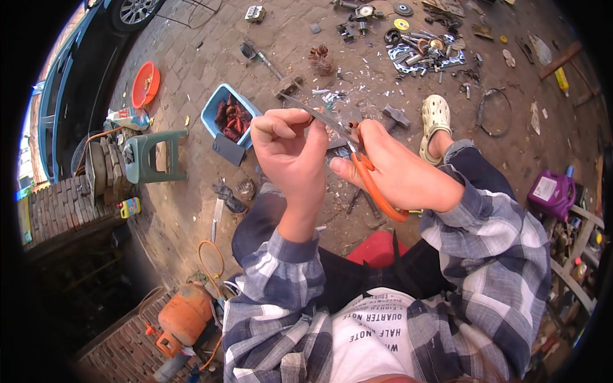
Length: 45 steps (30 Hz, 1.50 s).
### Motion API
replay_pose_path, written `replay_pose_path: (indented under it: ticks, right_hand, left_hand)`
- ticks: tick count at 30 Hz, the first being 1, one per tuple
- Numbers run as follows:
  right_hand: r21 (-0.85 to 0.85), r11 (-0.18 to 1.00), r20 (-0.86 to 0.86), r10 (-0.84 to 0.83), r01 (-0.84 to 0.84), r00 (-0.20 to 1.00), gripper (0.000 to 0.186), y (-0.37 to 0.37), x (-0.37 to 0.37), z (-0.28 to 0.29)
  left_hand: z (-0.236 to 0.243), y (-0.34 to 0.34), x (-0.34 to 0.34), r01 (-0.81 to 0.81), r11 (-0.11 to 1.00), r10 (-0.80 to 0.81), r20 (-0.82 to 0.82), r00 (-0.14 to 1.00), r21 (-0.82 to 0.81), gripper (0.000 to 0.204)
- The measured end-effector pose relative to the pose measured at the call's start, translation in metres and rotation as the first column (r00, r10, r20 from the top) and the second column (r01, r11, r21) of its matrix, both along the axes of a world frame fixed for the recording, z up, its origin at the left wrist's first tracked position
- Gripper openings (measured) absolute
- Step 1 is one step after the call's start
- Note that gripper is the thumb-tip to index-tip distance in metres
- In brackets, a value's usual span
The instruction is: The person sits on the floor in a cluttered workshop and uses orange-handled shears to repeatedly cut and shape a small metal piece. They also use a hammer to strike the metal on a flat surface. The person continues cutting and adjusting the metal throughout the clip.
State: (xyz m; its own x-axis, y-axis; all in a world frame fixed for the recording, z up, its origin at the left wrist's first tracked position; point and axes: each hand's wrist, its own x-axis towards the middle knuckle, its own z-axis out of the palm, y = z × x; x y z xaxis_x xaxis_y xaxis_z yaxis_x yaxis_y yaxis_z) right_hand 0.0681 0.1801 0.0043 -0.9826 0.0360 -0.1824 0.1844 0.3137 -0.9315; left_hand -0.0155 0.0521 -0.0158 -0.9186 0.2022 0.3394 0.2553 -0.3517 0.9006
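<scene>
My right hand point(399, 169) grips a tool with orange handles point(383, 201), which looks like pliers or scissors, its metal end angled up-left. My left hand point(287, 143) is closed in a pinch at a thin metal strip or blade point(327, 119); I cannot make out whether this is part of the tool or a separate piece. A small copper-coloured piece point(353, 126) shows beside my right fingers.
A blue tub point(211, 105) of reddish-brown pieces, a green stool point(140, 163) and an orange bowl point(148, 73) sit left. Metal parts point(424, 54) lie ahead, a purple jug point(546, 195) right. An orange gas cylinder point(182, 319) and a dark pit point(83, 281) are lower left.
</scene>
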Motion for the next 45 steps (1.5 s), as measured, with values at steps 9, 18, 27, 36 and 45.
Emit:
replay_pose_path:
  ticks: [9,18,27,36,45]
  right_hand:
    - [-0.613,0.691,0.388,-0.16,0.383,0.908,0.048,0.022,-0.017,-0.008]
    - [-0.573,0.797,-0.171,-0.342,0.19,0.924,0.023,0.017,-0.018,-0.003]
    - [-0.505,0.825,-0.12,-0.359,0.255,0.926,0.017,0.023,-0.022,-0.003]
    - [-0.483,0.789,-0.186,-0.517,0.38,0.836,0.009,0.03,-0.022,0.007]
    - [-0.628,0.617,-0.209,-0.721,0.474,0.661,0.017,0.074,-0.012,0.04]
  left_hand:
    - [0.008,0.008,0.007,0.312,0.93,-0.345,0.168,0.923,0.193,0.032]
    - [0.004,0.002,0.004,0.277,0.928,-0.37,0.532,0.762,0.25,0.018]
    - [0.01,0.002,0.007,0.323,0.928,-0.372,0.542,0.754,0.188,0.027]
    - [-0.001,0.007,0.003,0.303,0.785,-0.618,0.647,0.446,0.541,0.03]
    - [-0.037,0.032,-0.014,0.167,0.814,-0.58,0.76,0.293,0.556,0.024]
